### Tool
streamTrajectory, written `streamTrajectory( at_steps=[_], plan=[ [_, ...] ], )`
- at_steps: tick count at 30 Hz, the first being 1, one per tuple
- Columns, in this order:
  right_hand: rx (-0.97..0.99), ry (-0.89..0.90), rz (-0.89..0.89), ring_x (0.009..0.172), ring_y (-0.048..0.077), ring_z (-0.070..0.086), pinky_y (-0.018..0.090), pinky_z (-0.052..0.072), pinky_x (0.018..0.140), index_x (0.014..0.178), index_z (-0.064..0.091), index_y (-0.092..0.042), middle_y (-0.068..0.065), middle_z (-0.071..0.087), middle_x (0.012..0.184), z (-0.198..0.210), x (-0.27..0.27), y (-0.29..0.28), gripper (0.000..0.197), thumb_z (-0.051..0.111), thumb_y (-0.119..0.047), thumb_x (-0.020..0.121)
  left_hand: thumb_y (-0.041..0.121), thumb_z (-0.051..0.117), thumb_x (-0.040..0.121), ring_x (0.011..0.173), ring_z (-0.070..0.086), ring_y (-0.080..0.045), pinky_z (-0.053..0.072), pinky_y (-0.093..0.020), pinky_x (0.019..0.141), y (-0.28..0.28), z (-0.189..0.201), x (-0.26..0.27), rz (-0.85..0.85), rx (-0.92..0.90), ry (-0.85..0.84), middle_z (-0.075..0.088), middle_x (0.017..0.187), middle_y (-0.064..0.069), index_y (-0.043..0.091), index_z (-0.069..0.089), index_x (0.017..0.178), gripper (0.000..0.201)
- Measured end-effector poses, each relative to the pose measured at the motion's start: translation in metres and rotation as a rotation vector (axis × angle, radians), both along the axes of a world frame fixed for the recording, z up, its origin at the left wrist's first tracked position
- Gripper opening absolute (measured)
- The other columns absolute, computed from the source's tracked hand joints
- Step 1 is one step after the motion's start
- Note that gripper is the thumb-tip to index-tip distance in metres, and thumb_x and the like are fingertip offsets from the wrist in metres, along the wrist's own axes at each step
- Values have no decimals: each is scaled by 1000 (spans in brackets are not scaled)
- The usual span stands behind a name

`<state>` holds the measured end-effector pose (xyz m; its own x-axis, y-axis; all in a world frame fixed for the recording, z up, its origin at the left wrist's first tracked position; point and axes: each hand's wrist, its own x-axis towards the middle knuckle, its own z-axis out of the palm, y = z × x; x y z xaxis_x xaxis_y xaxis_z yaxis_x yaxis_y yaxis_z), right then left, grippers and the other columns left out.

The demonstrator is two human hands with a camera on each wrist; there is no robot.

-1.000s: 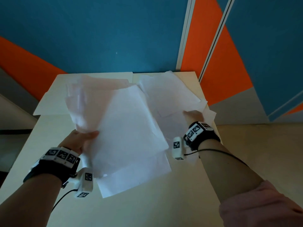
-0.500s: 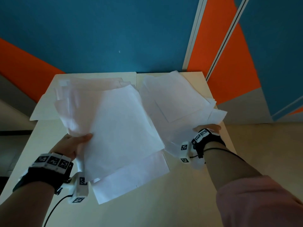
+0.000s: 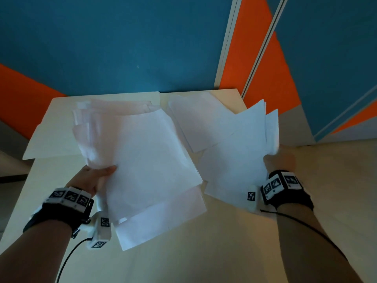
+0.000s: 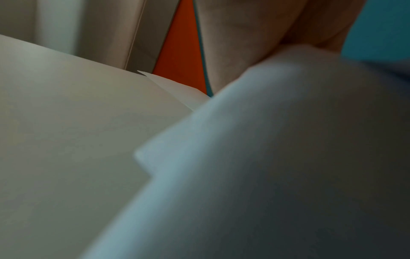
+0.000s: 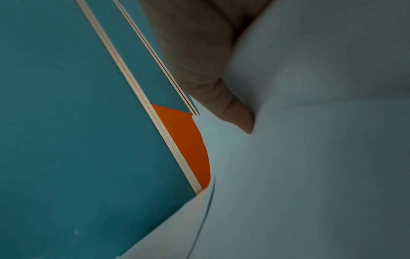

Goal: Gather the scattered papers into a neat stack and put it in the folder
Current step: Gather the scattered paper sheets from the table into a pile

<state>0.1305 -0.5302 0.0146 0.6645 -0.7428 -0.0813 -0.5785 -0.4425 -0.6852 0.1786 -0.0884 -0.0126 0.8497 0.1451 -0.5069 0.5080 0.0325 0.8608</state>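
My left hand [image 3: 95, 176] grips a loose sheaf of white papers [image 3: 142, 152] by its left edge, thumb on top, lifted over the table's left half. My right hand [image 3: 279, 160] holds a second bunch of white sheets [image 3: 240, 144] at their right edge, raised and curling above the table's right side. In the right wrist view a thumb [image 5: 233, 108] presses on that paper [image 5: 310, 157]. Blurred paper [image 4: 266, 175] fills the left wrist view. A pale folder [image 3: 55, 135] lies flat at the table's far left, partly hidden by the left sheaf.
The pale wooden table [image 3: 204, 252] has bare surface near me. Its far edge meets a blue and orange wall [image 3: 122, 48]. Floor [image 3: 336, 180] shows past the table's right edge.
My right hand has moved right and lifted its sheets off the table, curling them up. The left hand's sheaf has shifted slightly left.
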Motion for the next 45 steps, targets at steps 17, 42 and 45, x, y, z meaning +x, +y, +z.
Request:
streamTrajectory(
  at_steps=[17,42,45],
  plan=[
    [243,-391,295,78,16,63,27,52,74,105,63,-5,3,67,89,132,-60,-13,31,67,4,76,-1,71,73,101,62,-38,44,-55,98,-28,15,-1,-65,45,-14,61,116,-27,-11,55,118,49],
    [1049,19,601,84,21,71,34,58,74,106,65,-7,7,74,94,11,6,108,82,92,-28,31,80,45,66,90,68,-20,53,-34,81,-39,30,-23,-224,-196,65,73,102,-3,24,65,100,69],
    [1087,53,693,82,15,72,29,59,70,99,66,-15,2,76,91,4,7,127,68,89,-24,36,48,91,24,77,73,-22,59,-31,63,-35,27,-30,-333,-160,40,76,93,-9,11,70,98,85]
  ],
)
